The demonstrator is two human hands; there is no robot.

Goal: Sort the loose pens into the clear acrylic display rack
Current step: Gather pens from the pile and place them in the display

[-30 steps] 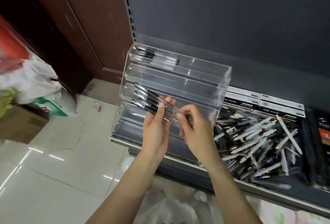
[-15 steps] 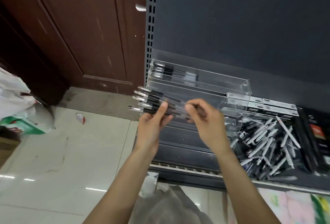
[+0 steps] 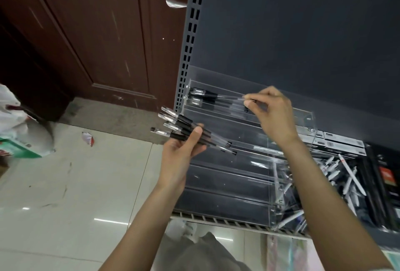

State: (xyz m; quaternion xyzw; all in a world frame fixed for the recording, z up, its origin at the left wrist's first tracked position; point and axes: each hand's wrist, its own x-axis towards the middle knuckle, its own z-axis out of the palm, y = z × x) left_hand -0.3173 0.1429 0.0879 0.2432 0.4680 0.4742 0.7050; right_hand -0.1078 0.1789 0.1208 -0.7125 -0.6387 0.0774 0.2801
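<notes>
Head view: the clear acrylic rack half vanishes against the dark shelf, its lower tiers hard to make out, and the right forearm hides part of the loose pen pile. The left hand, palm up, grips a fanned bundle of black-capped pens beside the rack. The right hand, raised to the top tier, pinches one clear-barrelled pen above those lying there.

door: brown, left | floor: pale tiles | shelf backboard: dark grey | boxes: right
</notes>
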